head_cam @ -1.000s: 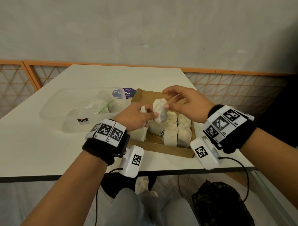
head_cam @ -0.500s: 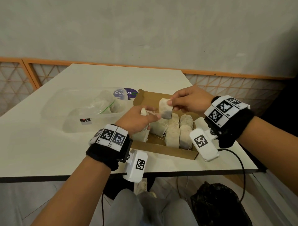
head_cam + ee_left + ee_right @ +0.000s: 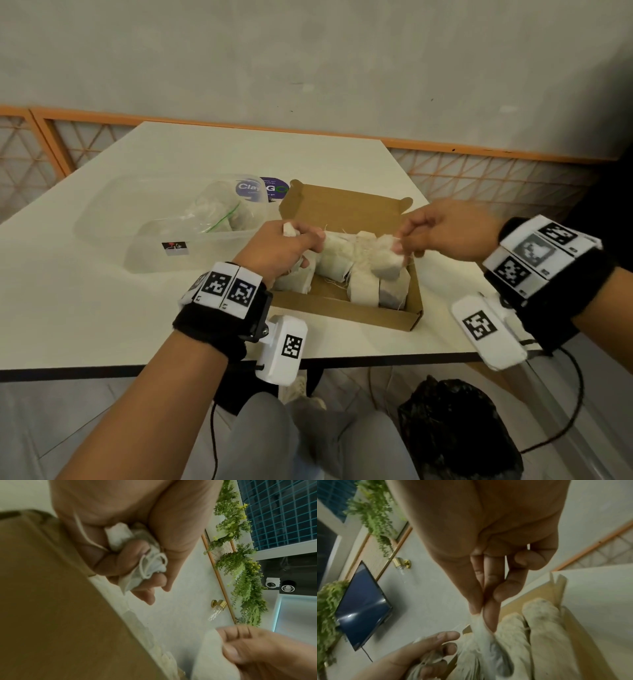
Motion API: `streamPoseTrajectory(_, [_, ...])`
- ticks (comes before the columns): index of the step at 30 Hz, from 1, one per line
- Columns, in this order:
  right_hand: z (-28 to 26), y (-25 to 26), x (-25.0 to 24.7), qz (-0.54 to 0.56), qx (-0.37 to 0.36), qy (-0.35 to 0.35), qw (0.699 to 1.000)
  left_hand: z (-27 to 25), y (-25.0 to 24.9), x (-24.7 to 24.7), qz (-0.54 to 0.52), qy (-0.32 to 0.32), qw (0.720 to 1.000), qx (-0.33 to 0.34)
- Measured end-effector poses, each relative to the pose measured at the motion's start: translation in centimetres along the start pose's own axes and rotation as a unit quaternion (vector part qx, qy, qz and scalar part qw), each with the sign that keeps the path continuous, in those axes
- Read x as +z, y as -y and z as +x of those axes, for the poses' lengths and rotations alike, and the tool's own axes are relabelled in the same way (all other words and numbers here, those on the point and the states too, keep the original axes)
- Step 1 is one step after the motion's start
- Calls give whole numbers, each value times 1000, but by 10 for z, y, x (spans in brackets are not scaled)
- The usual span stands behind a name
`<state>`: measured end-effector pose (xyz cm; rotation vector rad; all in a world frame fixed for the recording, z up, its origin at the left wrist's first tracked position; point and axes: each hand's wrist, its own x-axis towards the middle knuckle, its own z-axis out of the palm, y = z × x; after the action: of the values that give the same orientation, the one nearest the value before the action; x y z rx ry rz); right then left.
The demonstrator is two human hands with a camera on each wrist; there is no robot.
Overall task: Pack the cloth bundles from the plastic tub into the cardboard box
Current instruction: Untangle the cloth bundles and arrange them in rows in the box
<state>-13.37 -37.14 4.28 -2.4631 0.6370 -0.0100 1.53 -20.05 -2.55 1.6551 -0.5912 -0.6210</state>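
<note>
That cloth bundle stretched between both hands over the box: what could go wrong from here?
The cloth bundle is pulled between the left hand and right hand; its loose threads might snag on packed bundles. The right hand only pinches a corner, so it could slip. The cardboard box looks crowded, so it may not fit.

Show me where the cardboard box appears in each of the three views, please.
Head: box at centre, between the hands.
Left wrist: box fills the lower left, its brown wall close to the lens.
Right wrist: box at lower right, bundles inside.
Shared landmark: the left hand.
</note>
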Motion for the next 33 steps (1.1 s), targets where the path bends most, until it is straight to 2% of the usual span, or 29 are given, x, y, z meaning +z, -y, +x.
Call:
streamPoseTrajectory(5, [-9,-31,20,22,37,36,998,1,0,2,-47,-8,999,-14])
streamPoseTrajectory(7, [-5,-42,31,9,41,11,999,2,-3,5,-85,-1,996,-24])
streamPoseTrajectory(9, [-2,-47,39,4,32,-28,999,3,-5,8,-166,21,984,-58])
streamPoseTrajectory(11, [-1,-48,42,-32,21,-55,998,4,-7,11,-284,57,950,-114])
streamPoseTrajectory(13, [1,-46,40,-74,9,-75,994,2,-8,14,-395,104,897,-167])
streamPoseTrajectory(16, [-1,-31,37,-83,-52,-149,984,0,-8,17,-480,148,839,-210])
streamPoseTrajectory(18, [-6,-10,41,-32,-109,-174,978,1,-7,20,-510,157,818,-216])
streamPoseTrajectory(20, [-11,12,52,44,-123,-131,983,0,-9,24,-512,166,815,-215])
streamPoseTrajectory(22, [-7,22,65,67,-120,-89,987,-2,-10,27,-497,192,819,-214])
streamPoseTrajectory(25, [4,21,76,61,-123,-111,984,-4,-10,27,-470,204,832,-212])
streamPoseTrajectory(27, [8,16,78,134,-102,-126,978,-3,-7,23,-451,202,844,-209])
streamPoseTrajectory(29, [10,13,78,277,-68,-116,951,0,-4,18,-430,179,861,-206])
streamPoseTrajectory(33, [9,8,77,535,-9,-97,839,6,-1,16,-401,119,885,-207])
